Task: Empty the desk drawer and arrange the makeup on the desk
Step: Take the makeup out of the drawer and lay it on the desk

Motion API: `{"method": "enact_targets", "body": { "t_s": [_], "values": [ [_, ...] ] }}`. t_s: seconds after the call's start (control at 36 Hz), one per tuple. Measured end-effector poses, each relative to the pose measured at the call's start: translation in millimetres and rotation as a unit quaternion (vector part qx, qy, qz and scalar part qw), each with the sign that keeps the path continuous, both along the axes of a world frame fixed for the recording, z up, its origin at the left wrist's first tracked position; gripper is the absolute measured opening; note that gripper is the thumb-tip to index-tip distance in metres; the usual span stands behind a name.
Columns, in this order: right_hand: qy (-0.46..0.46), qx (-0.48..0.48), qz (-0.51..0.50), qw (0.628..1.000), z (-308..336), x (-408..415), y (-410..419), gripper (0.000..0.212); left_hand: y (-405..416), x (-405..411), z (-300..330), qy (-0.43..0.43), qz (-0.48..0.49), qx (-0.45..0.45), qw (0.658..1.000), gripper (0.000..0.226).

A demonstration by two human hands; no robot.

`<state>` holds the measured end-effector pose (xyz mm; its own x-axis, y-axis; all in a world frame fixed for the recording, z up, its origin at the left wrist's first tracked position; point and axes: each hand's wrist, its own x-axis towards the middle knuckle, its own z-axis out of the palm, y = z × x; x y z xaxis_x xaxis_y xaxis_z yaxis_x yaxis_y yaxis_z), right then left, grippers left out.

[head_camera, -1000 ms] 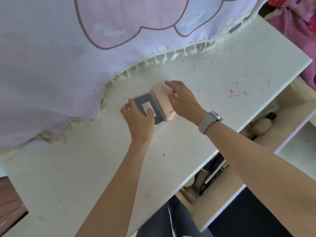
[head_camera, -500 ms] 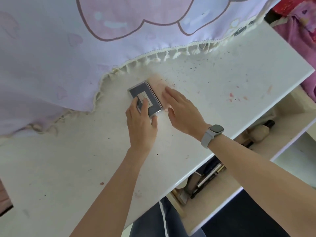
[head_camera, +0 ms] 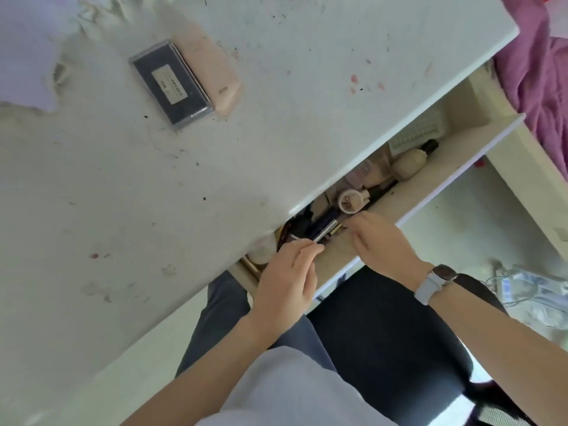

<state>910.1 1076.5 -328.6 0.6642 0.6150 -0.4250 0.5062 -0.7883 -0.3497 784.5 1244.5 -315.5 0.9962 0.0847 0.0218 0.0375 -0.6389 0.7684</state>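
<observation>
Drawer [head_camera: 436, 176] is sitting pulled open under the desk [head_camera: 276, 133] edge, packed with makeup. Two pieces are already lying on the desk, touching side by side: a dark case [head_camera: 172, 84] and a pink case [head_camera: 209, 72]. Left hand [head_camera: 285, 281] is pinching a thin silvery stick [head_camera: 319, 235] over the drawer. Right hand [head_camera: 381, 241], with a watch [head_camera: 433, 282] on the wrist, is reaching in with fingers loosely curled; can't tell if it's gripping anything. The desk edge is covering most of the drawer, so only a beige bottle [head_camera: 408, 164], a round white jar [head_camera: 350, 201] and a blurry dark jumble are showing. A purple cloth [head_camera: 27, 41] is hanging over the desk's far corner.
</observation>
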Motion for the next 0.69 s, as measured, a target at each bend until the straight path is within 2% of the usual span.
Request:
{"method": "enact_targets", "body": {
  "t_s": [0.11,0.19,0.25,0.47,0.58,0.69],
  "values": [
    [-0.008,-0.078,0.075,0.994,-27.2,11.8,1.2,0.037,-16.0,-5.9,-30.6,0.137,0.019,0.028,0.99,0.034],
    [-0.008,-0.112,0.137,0.984,-45.1,20.9,21.1,0.045,-17.3,-1.6,-54.8,0.255,0.068,0.085,0.961,0.049],
    [-0.009,-0.136,0.178,0.975,-53.6,22.1,31.8,0.045,-19.2,1.3,-65.3,0.29,0.07,0.102,0.949,0.054],
    [-0.015,-0.226,0.244,0.943,-69.6,22.4,39.7,0.044,-27.4,11.7,-81.2,0.312,0.055,0.176,0.932,0.051],
    [0.01,-0.238,0.279,0.93,-69.3,26.8,37.3,0.039,-27.1,14.3,-84.5,0.313,0.047,0.178,0.932,0.04],
    [0.006,-0.235,0.303,0.924,-59.4,27.5,35.2,0.04,-27.6,12.1,-86.1,0.297,0.042,0.155,0.941,0.042]
  ]
}}
